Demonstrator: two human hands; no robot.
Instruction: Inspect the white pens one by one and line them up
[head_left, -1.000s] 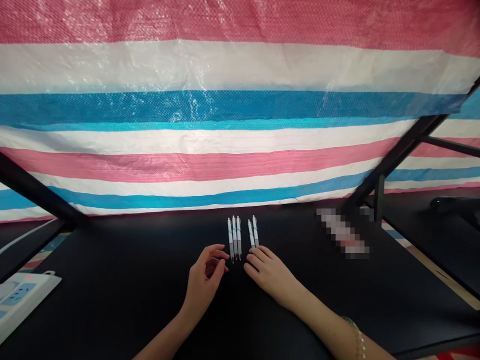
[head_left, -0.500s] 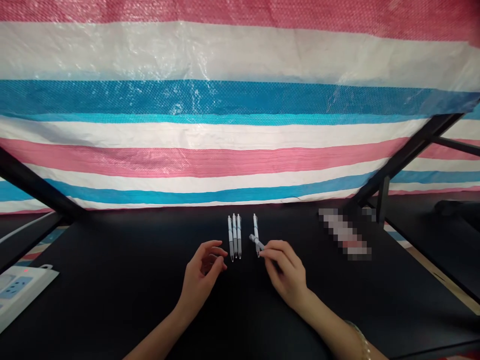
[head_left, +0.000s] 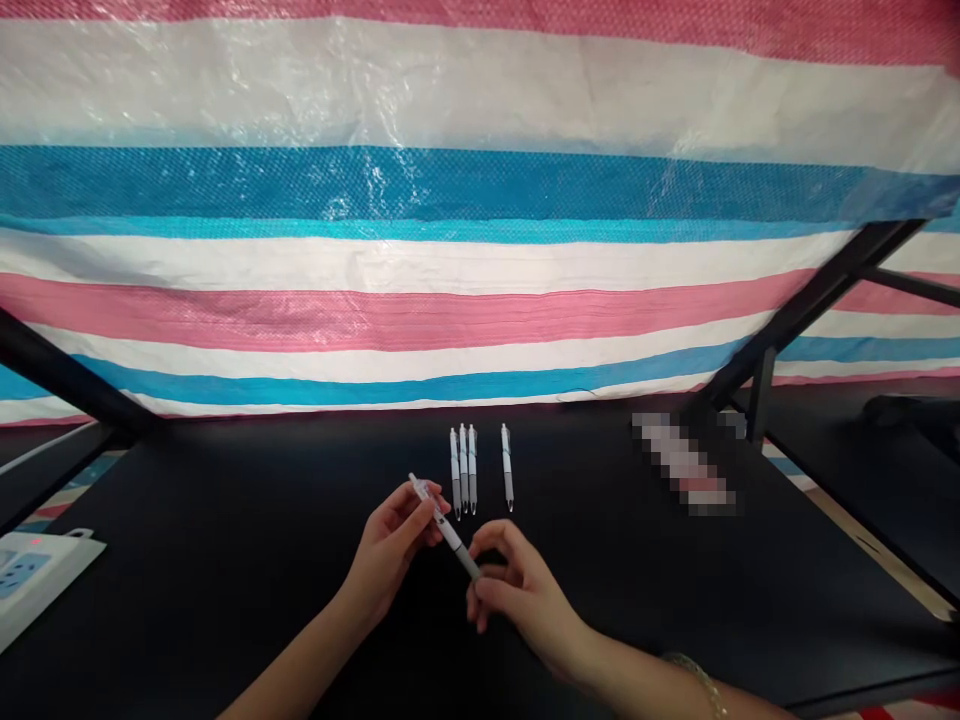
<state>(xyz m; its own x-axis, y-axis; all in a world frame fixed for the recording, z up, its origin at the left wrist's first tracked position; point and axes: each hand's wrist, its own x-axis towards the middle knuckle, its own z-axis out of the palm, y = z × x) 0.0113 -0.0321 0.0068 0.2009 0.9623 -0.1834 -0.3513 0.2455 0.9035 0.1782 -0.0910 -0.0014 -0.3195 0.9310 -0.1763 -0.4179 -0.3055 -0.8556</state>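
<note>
A white-and-grey click pen (head_left: 450, 535) slants between my hands above the black table. My left hand (head_left: 390, 545) pinches its upper part near the clip, thumb on top. My right hand (head_left: 521, 590) has thumb and fingers closed around the grey lower end, hiding the tip. Just beyond lie several matching pens: a close group of three (head_left: 463, 472) in front of my left fingertips, and a single pen (head_left: 507, 468) to their right, all with clickers pointing away from me.
At the left edge of the black table (head_left: 247, 560) sits a white power strip (head_left: 45, 580). A pixelated, blurred item (head_left: 682, 465) lies at the right. Black frame bars (head_left: 810, 310) rise at both sides, and a striped plastic sheet (head_left: 450, 320) hangs behind.
My right hand has brought the pen away from above the single pen, toward me and leftward. My left hand has closed on its upper part. The view has shifted slightly.
</note>
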